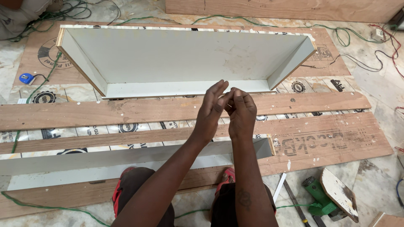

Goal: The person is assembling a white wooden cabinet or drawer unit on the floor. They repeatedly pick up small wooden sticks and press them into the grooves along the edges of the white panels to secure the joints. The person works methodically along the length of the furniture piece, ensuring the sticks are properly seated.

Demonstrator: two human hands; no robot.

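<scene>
Both hands meet mid-air: left hand point(212, 110) fingers straight and together, right hand point(241, 112) fingers curled shut against them; can't tell if they pinch anything. White open box frame point(185, 63) lies on the floor just beyond the fingertips, long axis left-right, both hands equally near.

Left hand point(211, 110) and right hand point(242, 112) touch above the white shelf box point(176, 59).

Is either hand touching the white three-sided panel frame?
No: the left hand and right hand meet fingertip to fingertip in the air, above the white frame.
</scene>
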